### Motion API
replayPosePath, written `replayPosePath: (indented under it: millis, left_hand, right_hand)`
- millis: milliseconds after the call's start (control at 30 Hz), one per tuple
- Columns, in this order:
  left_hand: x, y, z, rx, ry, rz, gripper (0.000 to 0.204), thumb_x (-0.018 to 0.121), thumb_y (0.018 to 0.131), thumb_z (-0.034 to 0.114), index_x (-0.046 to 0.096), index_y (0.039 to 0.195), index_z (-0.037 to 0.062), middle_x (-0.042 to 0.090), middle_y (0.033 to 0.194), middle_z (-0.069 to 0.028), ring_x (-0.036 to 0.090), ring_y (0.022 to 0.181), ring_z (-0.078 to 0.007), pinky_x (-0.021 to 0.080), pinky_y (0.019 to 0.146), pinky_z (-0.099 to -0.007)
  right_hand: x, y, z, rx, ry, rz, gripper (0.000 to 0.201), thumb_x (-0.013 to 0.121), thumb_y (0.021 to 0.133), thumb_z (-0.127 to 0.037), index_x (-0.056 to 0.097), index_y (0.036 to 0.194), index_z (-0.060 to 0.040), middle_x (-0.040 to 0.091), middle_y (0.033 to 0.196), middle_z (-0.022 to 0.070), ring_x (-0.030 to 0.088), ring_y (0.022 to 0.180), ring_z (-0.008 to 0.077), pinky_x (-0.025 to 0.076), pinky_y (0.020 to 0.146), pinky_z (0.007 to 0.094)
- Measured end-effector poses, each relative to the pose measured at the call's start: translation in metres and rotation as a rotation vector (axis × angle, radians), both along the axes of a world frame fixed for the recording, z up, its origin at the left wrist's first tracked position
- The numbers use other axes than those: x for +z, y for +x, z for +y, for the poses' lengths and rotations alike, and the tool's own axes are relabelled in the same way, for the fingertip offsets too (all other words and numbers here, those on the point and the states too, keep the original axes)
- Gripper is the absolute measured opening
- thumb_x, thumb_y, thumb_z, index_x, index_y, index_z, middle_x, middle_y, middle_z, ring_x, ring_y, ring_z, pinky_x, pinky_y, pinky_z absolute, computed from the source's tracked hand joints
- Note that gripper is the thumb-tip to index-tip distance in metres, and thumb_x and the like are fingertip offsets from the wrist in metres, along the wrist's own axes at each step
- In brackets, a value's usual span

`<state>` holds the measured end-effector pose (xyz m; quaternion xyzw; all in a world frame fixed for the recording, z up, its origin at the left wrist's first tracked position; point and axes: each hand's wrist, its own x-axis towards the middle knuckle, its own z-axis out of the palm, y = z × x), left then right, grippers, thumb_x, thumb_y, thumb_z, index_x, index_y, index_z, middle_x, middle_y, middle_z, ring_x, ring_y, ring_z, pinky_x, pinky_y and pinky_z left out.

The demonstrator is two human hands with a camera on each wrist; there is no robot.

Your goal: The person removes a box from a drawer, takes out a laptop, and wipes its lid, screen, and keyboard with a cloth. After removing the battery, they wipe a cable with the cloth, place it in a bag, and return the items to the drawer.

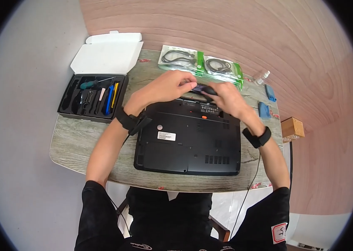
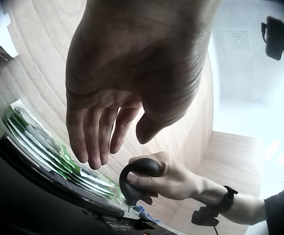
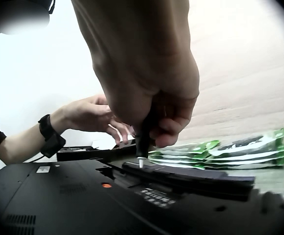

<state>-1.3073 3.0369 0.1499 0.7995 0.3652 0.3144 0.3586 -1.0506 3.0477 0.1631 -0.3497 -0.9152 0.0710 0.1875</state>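
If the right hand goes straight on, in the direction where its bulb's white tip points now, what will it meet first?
Most likely the long black strip by the laptop's edge: the white tip under the right hand points down at it. The gap is unclear; they may already touch.

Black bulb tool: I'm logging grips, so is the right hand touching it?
Touching. The left wrist view shows the right hand gripping the black bulb tool, its thumb lying across the side.
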Motion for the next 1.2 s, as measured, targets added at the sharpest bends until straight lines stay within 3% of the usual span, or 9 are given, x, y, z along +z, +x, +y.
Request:
replayPosePath:
  millis: [233,433,600,700,800,933,1100,1133,1200]
  left_hand:
    - [-0.004,0.001,0.005,-0.011,0.096,0.021,0.034,0.063,0.1,0.025,0.067,0.118,-0.0028,0.074,0.105,-0.0175,0.07,0.092,-0.0237,0.055,0.083,-0.0357]
    - [0.001,0.0,-0.002,0.005,0.091,0.039,0.036,0.063,0.1,0.029,0.068,0.118,-0.0017,0.073,0.107,-0.0188,0.069,0.092,-0.0261,0.054,0.083,-0.037]
    - [-0.005,-0.004,0.005,0.024,0.152,-0.024,0.036,0.061,0.101,0.031,0.068,0.114,-0.0019,0.073,0.099,-0.0173,0.067,0.083,-0.0249,0.053,0.078,-0.0367]
    - [0.007,-0.014,0.004,0.138,0.166,0.073,0.04,0.057,0.103,0.036,0.068,0.105,-0.0022,0.067,0.08,-0.0111,0.059,0.07,-0.0204,0.048,0.067,-0.0356]
    - [0.017,-0.024,0.006,0.311,0.133,0.122,0.045,0.053,0.105,0.04,0.068,0.096,-0.002,0.055,0.065,-0.006,0.048,0.062,-0.0159,0.04,0.059,-0.0345]
    - [0.018,-0.027,0.01,0.451,0.134,-0.037,0.054,0.054,0.102,0.044,0.063,0.079,-0.0038,0.055,0.059,-0.0165,0.054,0.055,-0.0322,0.041,0.057,-0.0432]
    - [0.014,-0.023,0.011,0.444,0.213,-0.062,0.052,0.055,0.101,0.045,0.065,0.082,-0.0029,0.06,0.064,-0.0208,0.061,0.061,-0.036,0.044,0.058,-0.0445]
    - [0.012,-0.024,0.011,0.419,0.159,0.03,0.045,0.055,0.104,0.04,0.069,0.092,-0.0017,0.057,0.065,-0.0096,0.051,0.062,-0.0161,0.04,0.058,-0.035]
    - [0.017,-0.015,0.002,0.298,0.166,0.035,0.043,0.058,0.102,0.04,0.068,0.094,-0.0005,0.062,0.07,-0.011,0.054,0.063,-0.0197,0.044,0.061,-0.0361]
  right_hand:
    - [0.025,0.066,-0.004,-0.221,-0.116,-0.088,0.026,0.069,0.096,-0.022,0.065,0.096,0.0033,0.067,0.077,0.0208,0.057,0.067,0.0382,0.047,0.064,0.0404]
    - [0.016,0.068,0.0,-0.225,-0.106,-0.111,0.025,0.069,0.095,-0.02,0.064,0.091,0.0048,0.065,0.078,0.023,0.061,0.07,0.0416,0.045,0.064,0.046]
    - [0.024,0.011,-0.004,-0.146,-0.164,0.034,0.027,0.07,0.095,-0.022,0.068,0.099,0.004,0.068,0.085,0.0242,0.063,0.076,0.0424,0.048,0.069,0.044]
    - [0.022,-0.027,0.006,-0.038,-0.204,0.101,0.037,0.07,0.095,-0.034,0.07,0.098,0.003,0.069,0.085,0.0235,0.066,0.078,0.0398,0.051,0.071,0.0433]
    - [0.017,-0.066,0.009,-0.08,-0.291,0.042,0.046,0.069,0.094,-0.043,0.068,0.092,0.0027,0.068,0.081,0.0241,0.068,0.081,0.0397,0.052,0.072,0.0458]
    - [-0.002,-0.096,0.01,-0.036,-0.099,0.056,0.039,0.067,0.095,-0.037,0.068,0.088,0.0015,0.067,0.079,0.0247,0.066,0.083,0.0442,0.052,0.073,0.0511]
    - [-0.013,-0.081,0.018,0.035,-0.014,0.103,0.022,0.071,0.09,-0.021,0.068,0.093,0.001,0.067,0.08,0.025,0.065,0.082,0.044,0.051,0.071,0.051]
    - [-0.002,-0.073,0.012,0.034,-0.019,0.089,0.023,0.07,0.091,-0.022,0.068,0.092,0.0008,0.066,0.079,0.025,0.066,0.08,0.0439,0.051,0.07,0.0509]
    - [-0.003,-0.055,0.014,-0.066,0.009,0.047,0.025,0.071,0.091,-0.025,0.066,0.091,-0.0007,0.067,0.075,0.0222,0.065,0.076,0.0439,0.051,0.069,0.0502]
